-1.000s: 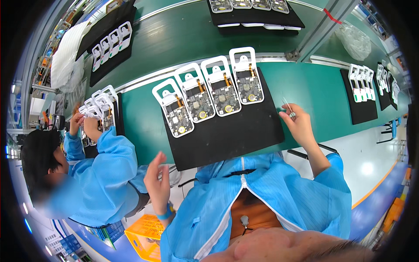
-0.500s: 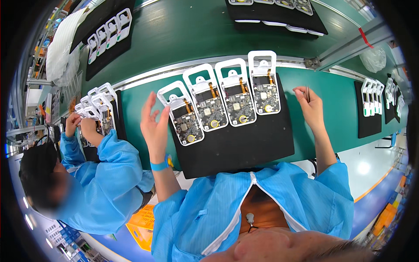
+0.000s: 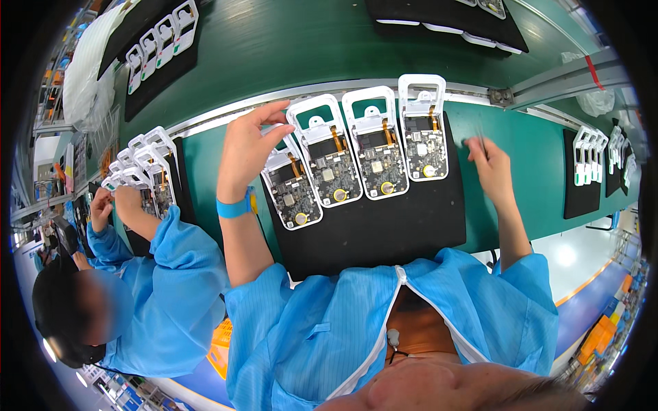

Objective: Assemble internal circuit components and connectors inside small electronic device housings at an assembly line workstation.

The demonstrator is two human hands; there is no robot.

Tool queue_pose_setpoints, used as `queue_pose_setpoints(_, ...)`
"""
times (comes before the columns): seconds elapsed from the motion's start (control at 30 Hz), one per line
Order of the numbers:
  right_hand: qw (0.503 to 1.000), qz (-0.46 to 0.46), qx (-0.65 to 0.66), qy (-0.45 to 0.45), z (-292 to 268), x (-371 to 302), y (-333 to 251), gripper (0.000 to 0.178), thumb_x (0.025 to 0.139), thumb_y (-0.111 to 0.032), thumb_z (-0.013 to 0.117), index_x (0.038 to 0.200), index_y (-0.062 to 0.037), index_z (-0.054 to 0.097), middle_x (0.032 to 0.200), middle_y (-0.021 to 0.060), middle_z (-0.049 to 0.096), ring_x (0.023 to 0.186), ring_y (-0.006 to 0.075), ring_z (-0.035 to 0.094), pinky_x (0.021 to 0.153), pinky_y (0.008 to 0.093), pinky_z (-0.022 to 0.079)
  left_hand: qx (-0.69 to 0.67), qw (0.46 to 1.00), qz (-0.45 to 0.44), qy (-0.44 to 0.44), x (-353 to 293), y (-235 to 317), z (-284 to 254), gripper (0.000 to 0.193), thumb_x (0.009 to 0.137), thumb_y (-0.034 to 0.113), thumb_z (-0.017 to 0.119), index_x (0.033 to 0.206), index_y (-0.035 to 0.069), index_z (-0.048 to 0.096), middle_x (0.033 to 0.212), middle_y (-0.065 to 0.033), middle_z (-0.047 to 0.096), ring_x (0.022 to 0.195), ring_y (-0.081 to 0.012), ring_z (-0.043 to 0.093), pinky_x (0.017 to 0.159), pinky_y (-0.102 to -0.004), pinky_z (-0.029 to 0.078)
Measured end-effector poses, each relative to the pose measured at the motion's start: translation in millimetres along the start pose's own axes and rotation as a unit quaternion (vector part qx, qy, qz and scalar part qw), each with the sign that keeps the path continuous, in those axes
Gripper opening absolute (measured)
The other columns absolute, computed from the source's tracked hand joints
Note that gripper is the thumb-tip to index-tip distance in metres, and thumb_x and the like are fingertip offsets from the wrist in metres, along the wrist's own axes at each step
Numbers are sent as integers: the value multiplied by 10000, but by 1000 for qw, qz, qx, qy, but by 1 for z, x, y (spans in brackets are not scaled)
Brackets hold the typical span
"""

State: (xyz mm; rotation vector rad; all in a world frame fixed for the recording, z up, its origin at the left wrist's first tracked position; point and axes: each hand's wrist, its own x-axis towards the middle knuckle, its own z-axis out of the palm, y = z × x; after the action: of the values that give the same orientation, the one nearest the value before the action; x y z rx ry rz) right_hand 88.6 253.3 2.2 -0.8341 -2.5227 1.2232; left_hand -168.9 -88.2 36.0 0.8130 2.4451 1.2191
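Four white device housings with looped handles stand side by side on a black mat point(image 3: 370, 240). Each carries a dark circuit board, an orange ribbon cable and a round, yellow-rimmed coin cell. My left hand point(image 3: 248, 147) is over the handle of the leftmost housing point(image 3: 293, 188), hiding much of it. Its thumb and fingers are apart, and nothing shows between them. Whether it touches the handle I cannot tell. Right of the rightmost housing point(image 3: 423, 147), my right hand point(image 3: 493, 171) is closed on thin tweezers point(image 3: 482, 140), their tips pointing away and blurred.
At my left, a co-worker in a blue smock point(image 3: 161, 288) handles similar housings point(image 3: 151, 161). Across a metal rail, more housings lie on black mats point(image 3: 147, 82) on the green surface. Another mat with housings point(image 3: 586, 161) is at far right. A metal post point(image 3: 558, 75) stands back right.
My left hand has moved away from me, from beside the leftmost housing to over its handle. My right hand stays right of the housings with the tweezers. The whole view has shifted slightly.
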Motion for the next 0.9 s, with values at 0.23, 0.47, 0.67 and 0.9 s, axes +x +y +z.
queue_pose_setpoints(0.23, 996, 37, -58, -58, -3, -46, -23, 254, 973, -189, 614, 1104, 23, 659, 897, 177, 711, 722, 197, 658, 683, 330, 511, -8, 1000, -12, -4, -1, -1, 1, 294, 821, 91, 734, 1101, 5, 711, 909, -106, 724, 829, -165, 668, 709, -285, 507)
queue_pose_setpoints(0.47, 996, 33, -49, -68, 2, -52, -28, 296, 917, -148, 671, 1160, 21, 642, 807, 133, 654, 631, 192, 589, 622, 322, 491, 76, 973, 39, 216, -81, -5, 4, 352, 895, 70, 678, 1246, 54, 651, 1219, -176, 630, 1019, -214, 622, 766, -297, 487)
queue_pose_setpoints(0.67, 996, 57, -6, -70, 8, -50, -16, 415, 849, -114, 739, 1229, 13, 631, 807, 69, 604, 631, 161, 570, 621, 306, 496, 103, 945, -187, 248, -233, -18, 72, 705, 829, 128, 775, 1455, 81, 456, 1250, -150, 519, 1066, -258, 531, 830, -344, 450)
queue_pose_setpoints(0.9, 998, 17, -18, -54, 13, -43, -16, 424, 837, -81, 751, 1237, -8, 632, 811, 8, 557, 616, 65, 478, 571, 252, 430, 108, 968, -158, 163, -252, 18, 99, 1014, 614, 85, 912, 1492, 95, 405, 1320, -191, 481, 1175, -346, 509, 997, -410, 439)
